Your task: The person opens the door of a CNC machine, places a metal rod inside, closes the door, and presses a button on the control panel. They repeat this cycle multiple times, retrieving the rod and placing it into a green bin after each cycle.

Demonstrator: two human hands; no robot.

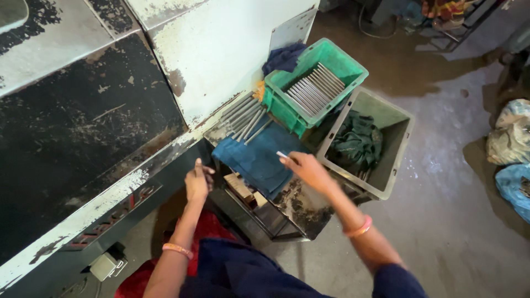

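The metal rod (282, 155) in your right hand (309, 170) points toward ten o'clock, pinched in closed fingers above the blue cloth (259, 157). Your left hand (197, 182) is loosely curled, holding nothing.

The machine panel (221, 49) on the left is painted metal, chipped and rusty; the rods (245, 118) beside it are bare steel with a dull shine; the green crate (281, 105) and grey bin (397, 160) are matt plastic; the blue cloth (259, 160) looks soft, worn; the floor (441, 221) is rough concrete.
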